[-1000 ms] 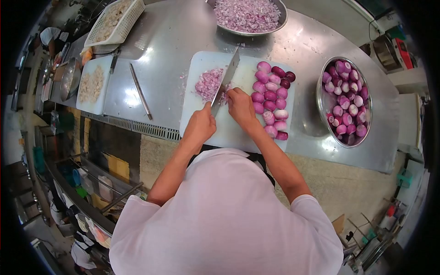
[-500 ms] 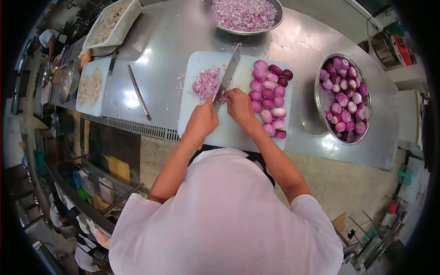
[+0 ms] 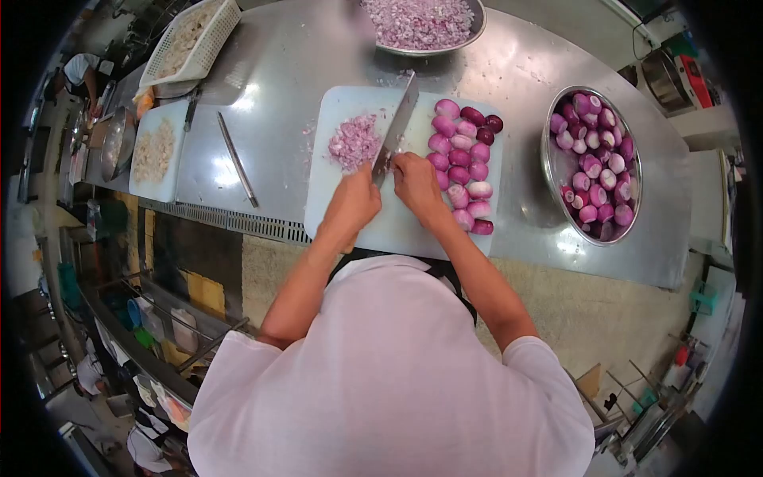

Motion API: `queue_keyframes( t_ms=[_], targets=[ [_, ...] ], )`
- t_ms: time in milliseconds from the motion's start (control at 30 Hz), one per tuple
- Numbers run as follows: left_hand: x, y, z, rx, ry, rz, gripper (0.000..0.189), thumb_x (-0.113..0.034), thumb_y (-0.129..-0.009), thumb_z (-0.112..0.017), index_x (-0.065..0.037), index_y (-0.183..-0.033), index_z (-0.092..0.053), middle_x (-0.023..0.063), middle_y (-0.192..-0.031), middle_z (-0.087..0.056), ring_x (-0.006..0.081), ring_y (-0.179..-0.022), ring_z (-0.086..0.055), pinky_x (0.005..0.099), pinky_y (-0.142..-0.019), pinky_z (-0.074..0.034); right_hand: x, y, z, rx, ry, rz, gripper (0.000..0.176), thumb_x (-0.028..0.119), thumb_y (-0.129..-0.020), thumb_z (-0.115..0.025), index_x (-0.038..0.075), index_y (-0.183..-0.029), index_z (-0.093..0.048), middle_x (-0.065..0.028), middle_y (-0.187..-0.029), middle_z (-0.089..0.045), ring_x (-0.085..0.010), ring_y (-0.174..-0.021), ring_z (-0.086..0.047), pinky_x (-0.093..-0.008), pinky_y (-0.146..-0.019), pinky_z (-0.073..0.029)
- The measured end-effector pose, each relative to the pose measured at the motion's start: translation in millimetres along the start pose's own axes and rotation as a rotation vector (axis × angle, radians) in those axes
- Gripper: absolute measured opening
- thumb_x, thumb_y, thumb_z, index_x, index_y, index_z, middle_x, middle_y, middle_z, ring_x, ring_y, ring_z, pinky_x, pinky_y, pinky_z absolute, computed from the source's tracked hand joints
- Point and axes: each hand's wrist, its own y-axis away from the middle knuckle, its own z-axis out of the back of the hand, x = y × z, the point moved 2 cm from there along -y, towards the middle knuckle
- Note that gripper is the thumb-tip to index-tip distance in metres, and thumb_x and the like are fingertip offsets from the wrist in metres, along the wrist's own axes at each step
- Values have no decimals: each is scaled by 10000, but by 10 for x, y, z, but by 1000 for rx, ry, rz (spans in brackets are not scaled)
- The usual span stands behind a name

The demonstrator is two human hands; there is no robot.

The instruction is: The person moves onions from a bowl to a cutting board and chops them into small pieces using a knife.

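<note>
My left hand (image 3: 355,200) is closed around the handle of a broad-bladed kitchen knife (image 3: 403,111), which points away from me over a white cutting board (image 3: 322,191). Close to the right side of the blade, my right hand (image 3: 418,184) has its fingertips curled down on a piece of red onion, mostly hidden beneath them. A pile of chopped red onion (image 3: 354,141) lies left of the blade. Peeled red onions (image 3: 459,157) stand in rows along the board's right side, beside my right hand.
A steel bowl of chopped onion (image 3: 421,24) stands beyond the board. To the right is a steel basin (image 3: 547,171) of peeled onions. Leftward lie a metal rod (image 3: 237,159), another board (image 3: 163,179) with pale pieces, and a white basket (image 3: 214,48). A person (image 3: 83,71) is at far left.
The view has shifted slightly, so the board and bowls sit a little higher and further left. Both hands stay at the same spot on the board, with the knife between them.
</note>
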Motion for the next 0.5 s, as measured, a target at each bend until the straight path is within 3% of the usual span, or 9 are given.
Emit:
queue_keyframes(
  t_ms=[267,333,433,467,500],
  targets=[
    [1,-51,2,19,2,9,156,-47,-899,-498,43,-1026,-498,250,-653,-612,343,-483,-620,446,-446,-483,-65,-2,37,-56,-18,16,122,-48,-769,-564,-15,-828,-666,-225,-825,-643,-424,-779,-637,-485,-705,-508],
    [113,-121,-212,-71,-142,-108,163,-48,-900,-500,53,-1028,-490,227,-627,-601,322,-482,-617,436,-442,-476,-38,24,152,-102,-40,38,104,-42,-769,-585,-16,-824,-669,-217,-804,-642,-415,-765,-633,-475,-688,-502],
    [-29,-269,-58,2,39,-7,149,-52,-906,-498,56,-1006,-473,217,-623,-591,326,-492,-609,442,-472,-484,44,36,424,-72,-63,45,93,-30,-759,-610,-9,-823,-672,-209,-781,-636,-408,-750,-628,-461,-672,-496],
    [-195,-208,94,30,63,12,235,-32,-851,-516,98,-1046,-494,346,-798,-611,510,-816,-616,549,-731,-481,64,61,526,-11,-62,12,89,-18,-748,-628,0,-821,-676,-201,-781,-638,-401,-741,-626,-453,-669,-490],
    [-184,-153,97,19,69,20,235,-32,-851,-516,98,-1046,-494,346,-798,-611,510,-816,-616,549,-731,-481,98,80,663,0,-62,22,89,-18,-748,-628,0,-821,-676,-201,-781,-638,-401,-741,-626,-453,-669,-490]
  ],
)
